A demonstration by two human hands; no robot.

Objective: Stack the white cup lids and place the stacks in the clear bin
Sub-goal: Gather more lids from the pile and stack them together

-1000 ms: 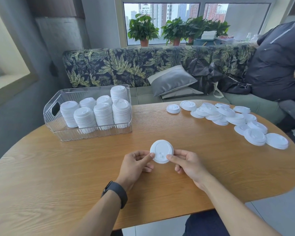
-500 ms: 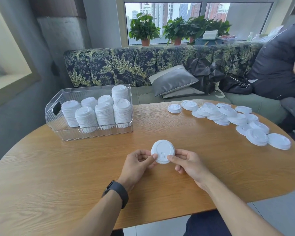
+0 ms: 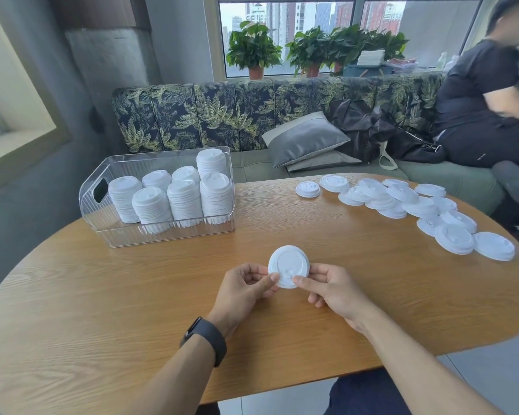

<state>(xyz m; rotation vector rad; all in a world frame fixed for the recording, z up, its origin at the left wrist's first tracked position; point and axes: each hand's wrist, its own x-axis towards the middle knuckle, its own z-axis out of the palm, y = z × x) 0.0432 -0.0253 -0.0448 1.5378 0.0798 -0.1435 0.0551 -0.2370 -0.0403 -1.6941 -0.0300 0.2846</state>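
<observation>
Since the earlier frame both hands have tilted the lid (image 3: 288, 266) a little more upright and drawn it slightly nearer the body, while everything on the desk (image 3: 102, 310) lies as it did; only the seated person's pose at the far right looks different. Each hand's grip is narrow and closed on the lid: the left hand (image 3: 244, 290) pinches its lower left edge with thumb and forefinger, and the right hand (image 3: 331, 290) pinches its lower right edge the same way. The lid is lifted just above the wood at the middle of the near side, its round face turned toward the camera.

At the back left of the desk stands the clear bin (image 3: 159, 235), with a handle cut-out in its left wall. Inside it are the stacked lids (image 3: 185, 202), seven upright columns packed close together, the tallest in the rear right corner. Along the back right of the desk lie the loose lids (image 3: 402, 205), spread in an overlapping row that runs toward the right edge, well apart from the bin.

A black watch (image 3: 206, 339) wraps the left wrist. Behind the desk is a leaf-patterned sofa (image 3: 222, 115) with a grey cushion (image 3: 306, 139), and a person in dark clothes (image 3: 486, 100) sits at its right end. Potted plants (image 3: 253, 50) stand on the window sill.
</observation>
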